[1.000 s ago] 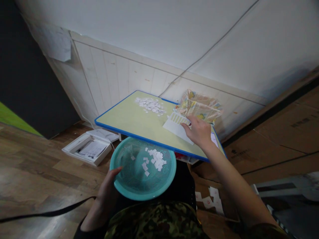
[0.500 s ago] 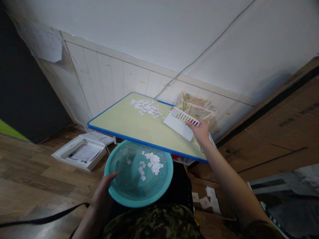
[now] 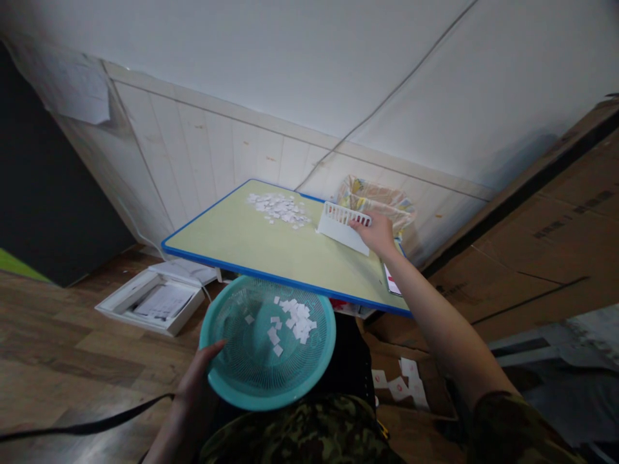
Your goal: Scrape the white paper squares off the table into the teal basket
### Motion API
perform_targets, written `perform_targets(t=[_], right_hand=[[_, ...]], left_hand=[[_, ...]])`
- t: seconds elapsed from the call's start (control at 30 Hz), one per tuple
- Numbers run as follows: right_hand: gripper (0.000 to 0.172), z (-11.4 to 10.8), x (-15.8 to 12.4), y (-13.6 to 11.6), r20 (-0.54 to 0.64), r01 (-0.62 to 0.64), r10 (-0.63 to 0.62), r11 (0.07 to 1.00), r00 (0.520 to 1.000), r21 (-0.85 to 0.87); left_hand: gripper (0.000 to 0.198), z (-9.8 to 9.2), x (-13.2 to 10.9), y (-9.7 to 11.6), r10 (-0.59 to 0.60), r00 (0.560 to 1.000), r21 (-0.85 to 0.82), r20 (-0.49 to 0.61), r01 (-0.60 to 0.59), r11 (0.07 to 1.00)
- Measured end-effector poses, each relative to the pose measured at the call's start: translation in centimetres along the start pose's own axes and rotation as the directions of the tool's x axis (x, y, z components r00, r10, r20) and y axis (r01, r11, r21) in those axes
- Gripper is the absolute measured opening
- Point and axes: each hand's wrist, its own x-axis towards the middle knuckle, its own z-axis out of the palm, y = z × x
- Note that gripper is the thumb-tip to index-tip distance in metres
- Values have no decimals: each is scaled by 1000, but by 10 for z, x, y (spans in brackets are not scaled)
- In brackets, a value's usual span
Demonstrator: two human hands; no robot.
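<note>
My left hand point(image 3: 196, 386) grips the near-left rim of a teal mesh basket point(image 3: 246, 374) held just below the front edge of a small blue-rimmed table point(image 3: 271, 248). Some white paper bits point(image 3: 291, 318) lie in the basket. My right hand point(image 3: 374, 232) reaches across the table and holds a white slotted plastic scraper point(image 3: 341, 225) standing on edge on the tabletop. A pile of white paper bits point(image 3: 278, 207) lies at the far side of the table, just left of the scraper.
A patterned cloth bag point(image 3: 377, 196) sits behind the table against the white wall. An open white box point(image 3: 155, 299) lies on the wooden floor at left. Cardboard sheets point(image 3: 546, 251) lean at right. Paper scraps point(image 3: 403, 383) lie on the floor near my knee.
My right hand lifted the scraper from lying flat and carried it toward the far side, standing it on edge next to the paper pile. The basket stayed in place.
</note>
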Motion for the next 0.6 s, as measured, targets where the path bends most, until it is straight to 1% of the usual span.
perform_targets(t=[0.17, 0.27, 0.37, 0.47, 0.6], right_hand=[[34, -24, -1, 7, 15, 56, -55, 995, 998, -81], [37, -37, -3, 11, 35, 60, -57, 994, 998, -95], [38, -48, -6, 17, 50, 62, -58, 994, 997, -87], [38, -59, -9, 25, 45, 64, -62, 996, 997, -57], [39, -67, -13, 33, 14, 13, -13, 1000, 1000, 21]], left_hand=[[45, -3, 3, -2, 15, 1000, 18, -5, -15, 1000], [55, 0, 4, -3, 45, 999, 4, 23, -45, 999], [65, 5, 1, -4, 60, 997, -17, 53, -59, 998], [64, 8, -1, -4, 48, 995, -25, 86, -46, 999], [62, 9, 1, -7, 68, 992, -30, 110, -65, 997]])
